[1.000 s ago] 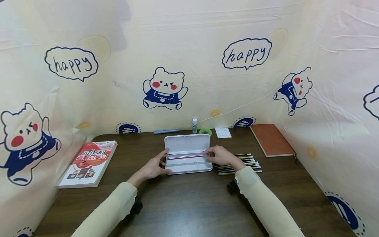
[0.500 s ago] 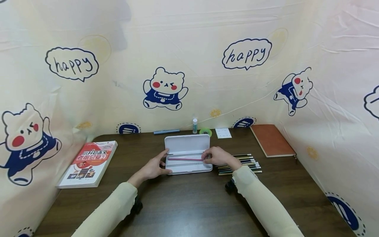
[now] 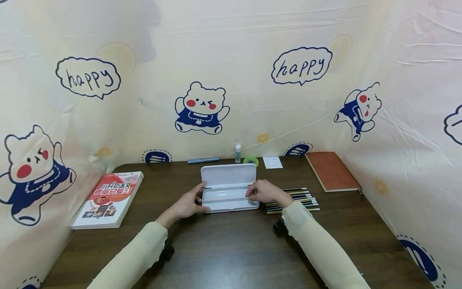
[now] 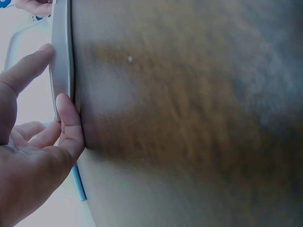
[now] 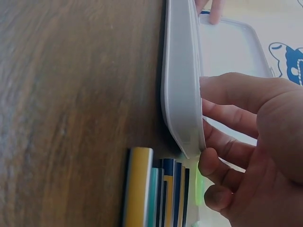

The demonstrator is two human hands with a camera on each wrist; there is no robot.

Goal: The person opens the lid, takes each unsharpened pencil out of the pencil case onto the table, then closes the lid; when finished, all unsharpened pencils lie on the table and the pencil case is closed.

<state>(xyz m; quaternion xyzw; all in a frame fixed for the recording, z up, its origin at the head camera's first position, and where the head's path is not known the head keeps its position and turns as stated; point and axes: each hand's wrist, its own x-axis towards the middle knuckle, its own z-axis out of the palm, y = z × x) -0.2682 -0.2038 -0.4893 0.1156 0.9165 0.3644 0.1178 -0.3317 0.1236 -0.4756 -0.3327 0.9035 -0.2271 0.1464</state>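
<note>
A white pencil case [image 3: 231, 199] lies on the table with its lid [image 3: 228, 175] raised at the back. My left hand [image 3: 187, 204] grips its left end, thumb near the front corner and index finger up by the hinge. In the left wrist view, fingertips [image 4: 69, 106] rest at the case's edge. My right hand [image 3: 264, 191] is at the right end, fingertips just over the compartments. In the right wrist view, its thumb [image 5: 227, 86] and fingers reach past the rim, with nothing visible held between them. No pencil shows inside the case from the head view.
Several pencils [image 3: 301, 199] lie beside the case on the right. Behind stand a glue stick [image 3: 238, 154], green tape [image 3: 251, 161], a blue pen [image 3: 203, 160] and a white card [image 3: 272, 162]. A book [image 3: 108, 199] lies left, a brown notebook [image 3: 333, 171] right.
The reddish pencil that my right hand held over the case has come forward and down, out of sight. The right hand has shifted slightly left; the left hand has stayed put.
</note>
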